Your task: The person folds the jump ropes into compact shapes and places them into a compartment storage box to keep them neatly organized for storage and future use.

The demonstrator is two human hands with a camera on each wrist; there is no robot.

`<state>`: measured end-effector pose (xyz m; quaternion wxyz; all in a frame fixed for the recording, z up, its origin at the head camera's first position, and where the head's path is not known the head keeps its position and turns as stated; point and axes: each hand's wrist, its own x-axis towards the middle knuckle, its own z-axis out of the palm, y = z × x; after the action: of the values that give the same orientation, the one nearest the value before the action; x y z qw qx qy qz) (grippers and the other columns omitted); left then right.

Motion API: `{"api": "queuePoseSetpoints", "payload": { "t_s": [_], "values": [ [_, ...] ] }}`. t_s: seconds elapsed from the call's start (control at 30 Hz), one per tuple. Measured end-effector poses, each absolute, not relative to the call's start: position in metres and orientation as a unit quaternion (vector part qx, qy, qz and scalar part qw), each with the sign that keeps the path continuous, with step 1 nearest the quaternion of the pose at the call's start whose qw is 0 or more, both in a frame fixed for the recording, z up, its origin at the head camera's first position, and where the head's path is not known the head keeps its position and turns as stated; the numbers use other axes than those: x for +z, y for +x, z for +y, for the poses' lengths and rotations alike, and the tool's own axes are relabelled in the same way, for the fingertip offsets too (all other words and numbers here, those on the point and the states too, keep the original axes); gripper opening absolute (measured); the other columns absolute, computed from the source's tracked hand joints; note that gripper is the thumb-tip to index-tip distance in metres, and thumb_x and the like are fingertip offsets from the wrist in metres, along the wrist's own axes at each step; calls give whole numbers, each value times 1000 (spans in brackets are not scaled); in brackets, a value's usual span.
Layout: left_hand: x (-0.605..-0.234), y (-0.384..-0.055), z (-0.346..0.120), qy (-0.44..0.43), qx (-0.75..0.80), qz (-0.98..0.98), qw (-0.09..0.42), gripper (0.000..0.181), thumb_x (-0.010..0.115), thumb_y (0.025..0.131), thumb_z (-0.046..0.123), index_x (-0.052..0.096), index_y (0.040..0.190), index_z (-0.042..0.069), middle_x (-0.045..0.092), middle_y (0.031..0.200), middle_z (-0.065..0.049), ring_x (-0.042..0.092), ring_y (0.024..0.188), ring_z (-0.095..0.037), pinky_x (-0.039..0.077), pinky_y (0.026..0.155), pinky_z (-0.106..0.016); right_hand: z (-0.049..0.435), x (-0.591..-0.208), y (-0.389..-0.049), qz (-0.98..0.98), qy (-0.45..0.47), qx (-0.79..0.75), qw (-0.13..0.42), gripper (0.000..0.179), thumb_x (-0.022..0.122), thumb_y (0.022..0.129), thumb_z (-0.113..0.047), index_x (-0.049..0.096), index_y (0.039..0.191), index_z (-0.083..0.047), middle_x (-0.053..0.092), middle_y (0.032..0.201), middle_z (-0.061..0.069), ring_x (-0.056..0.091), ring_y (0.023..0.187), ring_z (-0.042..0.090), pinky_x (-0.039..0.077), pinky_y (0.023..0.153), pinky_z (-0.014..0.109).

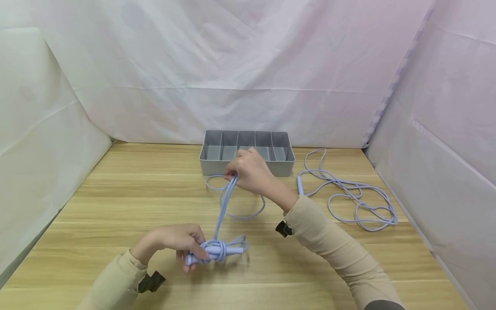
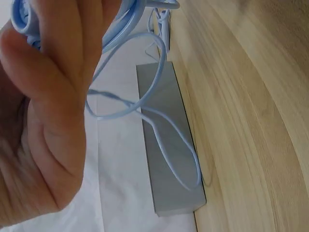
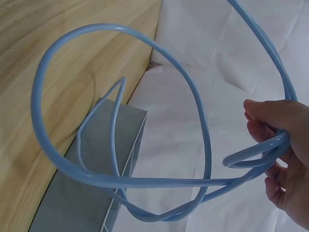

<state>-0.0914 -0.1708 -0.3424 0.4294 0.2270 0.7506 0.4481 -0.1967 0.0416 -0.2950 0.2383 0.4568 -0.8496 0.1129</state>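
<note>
A light blue jump rope (image 1: pixel 222 215) stretches between both hands, its cord partly wound round its two handles (image 1: pixel 234 250). My left hand (image 1: pixel 180 241) grips those handles low above the table, at the front. Farther up, my right hand (image 1: pixel 249 170) pinches several strands of the cord, and loose loops hang from it in front of the grey box. In the right wrist view the right fingers (image 3: pixel 263 111) curl round the bunched cord (image 3: pixel 275 145). The left wrist view shows the left hand (image 2: pixel 53 96) close up, with a handle end (image 2: pixel 24 17) past its fingers.
A grey box (image 1: pixel 248 168) with several compartments stands at the back of the wooden table (image 1: pixel 128 202). To the right lies another blue jump rope (image 1: pixel 362 193) in loose coils, one handle (image 1: pixel 300 185) showing. White cloth (image 1: pixel 232 64) hangs behind and at both sides.
</note>
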Motion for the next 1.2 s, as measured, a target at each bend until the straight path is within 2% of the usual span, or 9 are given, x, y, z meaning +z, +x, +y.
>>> {"api": "queuePoseSetpoints", "payload": {
  "t_s": [0.17,0.23,0.43,0.57,0.83,1.0,1.07,1.13,1.2],
  "values": [
    [-337,-93,-176,182,446,787,386,24,60,83,16,62,73,-5,62,56,-10,55,43,-6,37,35,-12,46,-290,-194,-855,451,120,228,6,71,75,-20,71,70,-21,59,58,-14,37,60,10,26,59,26],
    [-336,-93,-178,162,445,805,359,23,60,83,16,62,73,-4,62,57,-10,55,44,-7,40,37,-14,47,-287,-190,-854,450,127,228,6,72,75,-20,71,69,-21,59,58,-14,37,60,10,27,59,26],
    [-337,-98,-180,114,451,840,279,24,59,85,17,61,77,-6,62,59,-6,61,52,-16,52,48,-30,47,-283,-175,-830,471,147,260,4,74,73,-19,73,70,-21,62,59,-14,35,58,10,26,58,26],
    [-337,-104,-185,91,466,847,236,26,58,86,19,60,80,-6,63,63,-9,63,58,-20,54,55,-37,49,-282,-166,-813,485,152,283,6,74,72,-14,73,70,-20,60,58,-13,35,56,11,25,56,25],
    [-335,-113,-192,60,523,835,160,30,54,90,20,60,90,-10,65,71,-11,64,65,-17,55,66,-37,51,-290,-152,-804,505,156,273,9,76,71,-23,69,69,-19,55,56,-13,34,57,10,26,56,24],
    [-333,-117,-189,46,592,797,113,37,52,92,18,54,101,-18,66,74,-8,65,68,-12,55,67,-29,49,-305,-149,-802,517,169,246,18,74,71,-35,68,74,-18,53,58,-14,36,59,8,29,58,23],
    [-332,-118,-188,42,616,780,101,39,50,93,17,51,103,-20,66,73,-3,65,68,-10,55,67,-26,48,-312,-149,-802,517,179,241,21,74,70,-38,67,73,-18,51,57,-14,37,59,7,30,58,22],
    [-332,-118,-186,38,643,759,99,35,49,94,16,52,103,-18,66,72,1,65,68,-8,54,67,-25,46,-319,-149,-798,514,193,249,23,75,69,-38,65,72,-18,48,55,-14,36,57,6,31,56,22],
    [-331,-118,-184,37,671,733,104,27,48,94,15,57,98,-10,67,71,4,66,68,-8,54,69,-25,44,-325,-150,-785,517,199,276,25,75,68,-39,63,70,-17,47,54,-12,36,55,6,31,54,22]
  ]
}}
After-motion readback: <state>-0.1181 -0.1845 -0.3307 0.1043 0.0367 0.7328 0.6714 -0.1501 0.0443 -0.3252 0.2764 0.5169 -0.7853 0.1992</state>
